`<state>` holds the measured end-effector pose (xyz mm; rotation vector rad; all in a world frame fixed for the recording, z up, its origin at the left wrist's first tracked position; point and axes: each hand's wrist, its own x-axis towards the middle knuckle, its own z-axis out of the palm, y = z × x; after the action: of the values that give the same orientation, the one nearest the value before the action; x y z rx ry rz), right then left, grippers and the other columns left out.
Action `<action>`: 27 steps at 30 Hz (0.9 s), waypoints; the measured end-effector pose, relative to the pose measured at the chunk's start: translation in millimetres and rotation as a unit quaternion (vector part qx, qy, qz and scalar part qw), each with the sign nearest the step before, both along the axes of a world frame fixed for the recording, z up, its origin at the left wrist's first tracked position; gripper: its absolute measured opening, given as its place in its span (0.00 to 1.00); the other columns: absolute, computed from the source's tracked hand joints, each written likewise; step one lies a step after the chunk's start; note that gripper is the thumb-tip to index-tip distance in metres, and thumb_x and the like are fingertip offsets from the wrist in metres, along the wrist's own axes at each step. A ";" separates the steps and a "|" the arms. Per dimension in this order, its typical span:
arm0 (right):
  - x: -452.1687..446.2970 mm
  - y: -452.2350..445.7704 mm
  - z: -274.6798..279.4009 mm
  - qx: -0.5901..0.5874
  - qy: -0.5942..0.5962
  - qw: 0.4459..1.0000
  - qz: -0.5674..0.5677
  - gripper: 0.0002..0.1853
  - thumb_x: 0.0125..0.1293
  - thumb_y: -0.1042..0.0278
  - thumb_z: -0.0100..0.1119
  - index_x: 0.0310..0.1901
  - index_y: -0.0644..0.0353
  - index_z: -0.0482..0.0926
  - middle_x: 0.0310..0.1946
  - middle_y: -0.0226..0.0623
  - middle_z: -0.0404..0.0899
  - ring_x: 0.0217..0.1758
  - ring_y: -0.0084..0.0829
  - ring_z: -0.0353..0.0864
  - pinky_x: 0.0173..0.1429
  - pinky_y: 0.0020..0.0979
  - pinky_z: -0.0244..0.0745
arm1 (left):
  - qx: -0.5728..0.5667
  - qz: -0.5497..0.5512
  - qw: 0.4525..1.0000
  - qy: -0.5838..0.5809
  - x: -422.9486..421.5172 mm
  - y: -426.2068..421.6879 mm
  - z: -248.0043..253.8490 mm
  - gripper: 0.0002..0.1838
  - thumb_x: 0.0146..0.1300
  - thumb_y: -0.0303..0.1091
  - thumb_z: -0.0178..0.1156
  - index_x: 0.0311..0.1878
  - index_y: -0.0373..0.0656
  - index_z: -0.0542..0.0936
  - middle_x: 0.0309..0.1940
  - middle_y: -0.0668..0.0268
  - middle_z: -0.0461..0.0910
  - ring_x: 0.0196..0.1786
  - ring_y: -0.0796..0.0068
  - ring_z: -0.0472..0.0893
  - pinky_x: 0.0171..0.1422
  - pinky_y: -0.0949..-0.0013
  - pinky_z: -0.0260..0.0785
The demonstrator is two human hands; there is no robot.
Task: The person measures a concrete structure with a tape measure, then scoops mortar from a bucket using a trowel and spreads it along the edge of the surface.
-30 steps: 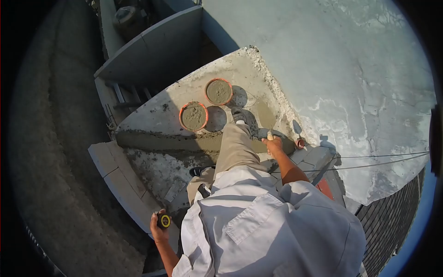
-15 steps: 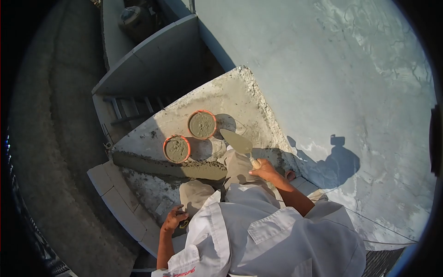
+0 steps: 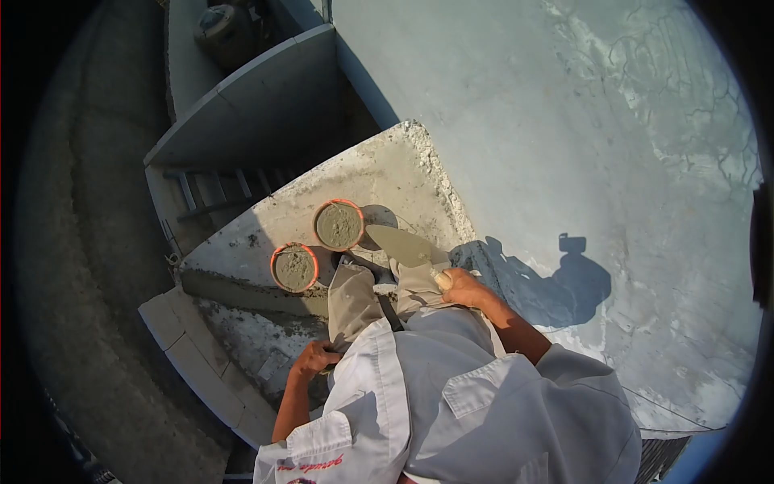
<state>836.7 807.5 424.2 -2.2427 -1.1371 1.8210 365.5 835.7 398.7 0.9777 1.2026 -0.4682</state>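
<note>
My right hand [image 3: 463,289] is wrapped round the handle of a trowel, whose broad blade [image 3: 401,245] points up and left over my knee. At my left thigh my left hand [image 3: 315,360] is closed, and what it holds is mostly hidden by its fingers and my clothes. Two orange-rimmed buckets full of wet mortar stand in front of my feet, one bucket [image 3: 339,225] farther off and another bucket [image 3: 294,267] nearer on the left. A raised band of mortar [image 3: 234,291] runs across the slab behind my legs.
A pale concrete slab [image 3: 367,173] lies under the buckets. Beyond its left edge is a dark recess with a ladder [image 3: 213,190]. A curved low block wall [image 3: 197,355] borders the left side. The large grey surface [image 3: 516,145] on the right carries my shadow.
The trowel has risen from the mortar band to above my knee. My left hand has moved in to my thigh, and the tape measure seen in it earlier is hidden. My legs have drawn together.
</note>
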 end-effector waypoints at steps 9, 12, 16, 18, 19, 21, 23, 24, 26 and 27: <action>60.5 19.3 62.5 -0.040 0.085 0.996 0.009 0.24 0.51 0.72 0.73 0.52 0.67 0.84 0.42 0.44 0.87 0.46 0.36 0.84 0.54 0.37 0.78 | -0.057 0.005 0.991 -0.117 40.4 -18.0 40.1 0.25 0.50 0.43 0.76 0.47 0.34 0.90 0.37 0.61 0.89 0.39 0.71 0.84 0.46 0.63 0.76; 103.3 30.9 27.7 -0.049 0.067 0.991 0.100 0.21 0.53 0.71 0.73 0.50 0.67 0.83 0.41 0.45 0.87 0.45 0.37 0.85 0.53 0.38 0.78 | -0.081 0.034 0.988 -0.124 79.6 -44.1 35.2 0.25 0.52 0.42 0.78 0.50 0.35 0.90 0.40 0.62 0.90 0.44 0.70 0.85 0.51 0.63 0.77; 138.1 72.7 -11.6 -0.011 0.006 0.979 0.204 0.23 0.61 0.60 0.77 0.52 0.65 0.81 0.43 0.52 0.87 0.46 0.50 0.86 0.54 0.45 0.79 | -0.085 0.063 0.986 -0.130 139.7 -60.8 24.5 0.25 0.57 0.44 0.79 0.52 0.36 0.89 0.43 0.61 0.90 0.47 0.69 0.85 0.54 0.65 0.76; 132.2 107.4 -18.5 -0.056 -0.057 0.973 0.218 0.27 0.64 0.57 0.74 0.58 0.63 0.78 0.47 0.57 0.86 0.53 0.58 0.85 0.57 0.49 0.79 | -0.090 0.188 0.973 -0.096 157.6 -50.0 20.5 0.27 0.61 0.44 0.78 0.58 0.36 0.86 0.48 0.59 0.89 0.48 0.68 0.85 0.55 0.64 0.77; 129.2 118.5 -28.1 -0.075 -0.094 0.968 0.222 0.28 0.65 0.56 0.73 0.61 0.62 0.76 0.49 0.60 0.86 0.56 0.62 0.85 0.59 0.51 0.79 | -0.091 0.262 0.956 -0.095 163.2 -45.9 10.9 0.30 0.61 0.45 0.79 0.62 0.37 0.84 0.50 0.56 0.89 0.46 0.67 0.85 0.53 0.64 0.78; 130.0 130.3 -63.7 -0.008 -0.109 0.955 0.275 0.27 0.68 0.58 0.71 0.63 0.59 0.74 0.49 0.59 0.86 0.55 0.63 0.85 0.57 0.57 0.79 | -0.066 0.291 0.951 -0.081 169.8 -29.6 -24.1 0.32 0.62 0.43 0.79 0.65 0.37 0.82 0.54 0.53 0.87 0.50 0.66 0.86 0.55 0.64 0.79; 129.4 140.8 -112.8 0.100 -0.113 0.938 0.313 0.25 0.69 0.60 0.70 0.63 0.59 0.74 0.48 0.59 0.86 0.53 0.62 0.86 0.56 0.58 0.79 | -0.030 0.287 0.955 -0.071 181.1 -3.2 -67.5 0.35 0.63 0.42 0.78 0.69 0.37 0.79 0.60 0.50 0.84 0.56 0.63 0.86 0.59 0.64 0.80; 129.0 149.2 -140.8 0.139 -0.137 0.917 0.348 0.22 0.69 0.62 0.69 0.60 0.59 0.76 0.45 0.56 0.86 0.49 0.62 0.87 0.54 0.57 0.81 | -0.009 0.271 0.960 -0.069 189.8 11.5 -91.0 0.36 0.63 0.42 0.78 0.72 0.37 0.78 0.63 0.49 0.82 0.61 0.61 0.86 0.62 0.63 0.80; 118.6 180.1 -189.4 0.172 -0.153 0.884 0.408 0.19 0.69 0.62 0.69 0.57 0.60 0.78 0.43 0.55 0.86 0.47 0.60 0.88 0.52 0.55 0.82 | 0.039 0.243 0.965 -0.091 204.2 37.0 -157.7 0.42 0.62 0.44 0.77 0.77 0.39 0.73 0.70 0.44 0.78 0.68 0.54 0.83 0.68 0.59 0.78; 110.6 196.3 -209.8 0.184 -0.158 0.863 0.443 0.18 0.69 0.62 0.69 0.56 0.60 0.78 0.42 0.55 0.86 0.46 0.59 0.88 0.51 0.54 0.83 | 0.078 0.218 0.967 -0.109 208.3 42.2 -201.3 0.46 0.61 0.46 0.77 0.79 0.39 0.70 0.73 0.42 0.74 0.71 0.50 0.80 0.72 0.57 0.75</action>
<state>947.4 1003.8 214.4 -1.9439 -2.6365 1.1743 573.8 877.9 197.4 0.8385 1.2210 0.0827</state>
